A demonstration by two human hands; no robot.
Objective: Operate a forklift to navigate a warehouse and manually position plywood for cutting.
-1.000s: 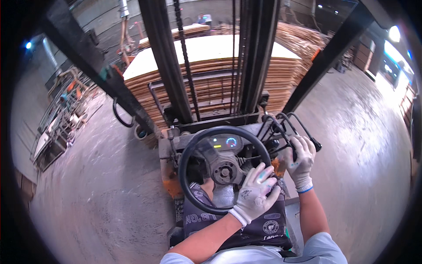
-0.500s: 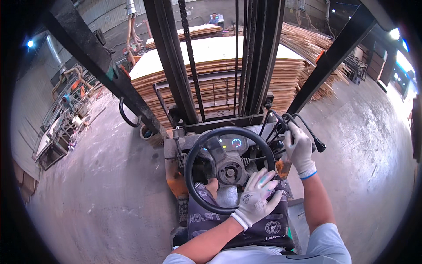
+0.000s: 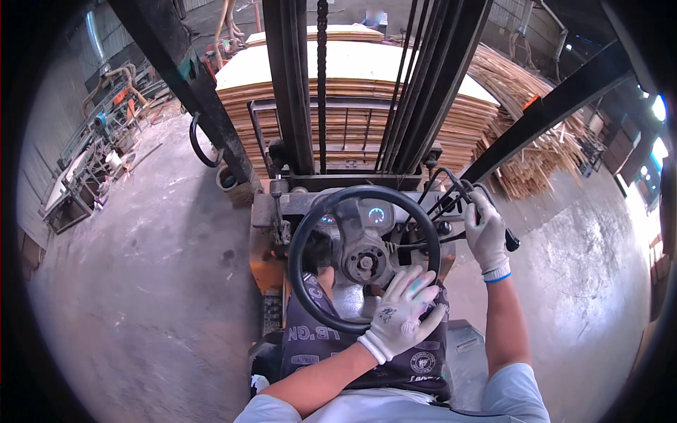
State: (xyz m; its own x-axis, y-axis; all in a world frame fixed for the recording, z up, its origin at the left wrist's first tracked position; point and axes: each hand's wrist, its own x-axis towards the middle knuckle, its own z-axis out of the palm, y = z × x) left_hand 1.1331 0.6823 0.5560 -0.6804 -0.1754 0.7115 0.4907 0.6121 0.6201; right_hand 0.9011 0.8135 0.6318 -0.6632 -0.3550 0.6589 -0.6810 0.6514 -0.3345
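My left hand [image 3: 405, 314], in a white knit glove with coloured stains on the fingers, lies across the lower right rim of a black steering wheel [image 3: 296, 264]. Its fingers are stretched out rather than wrapped round the rim. To the right of the wheel, my gloved right hand [image 3: 485, 233] is closed on a forklift control lever [image 3: 462, 189]; its palm side is partly hidden. Another lever's black knob [image 3: 513, 242] sticks out just beyond that hand. Behind the wheel, lit gauges [image 3: 376, 215] show on the dashboard.
Ahead, the forklift's dark mast [image 3: 288, 92] stands before a tall stack of wooden sheets [image 3: 352, 63]. Loose thin boards [image 3: 525, 158] are heaped to its right. Machinery [image 3: 92, 155] lines the left wall. A blurred person [image 3: 371, 20] is beyond the stack.
The view has shifted and tilted slightly, so the stack and mast appear higher. Both hands keep nearly the same places on the wheel and at the levers.
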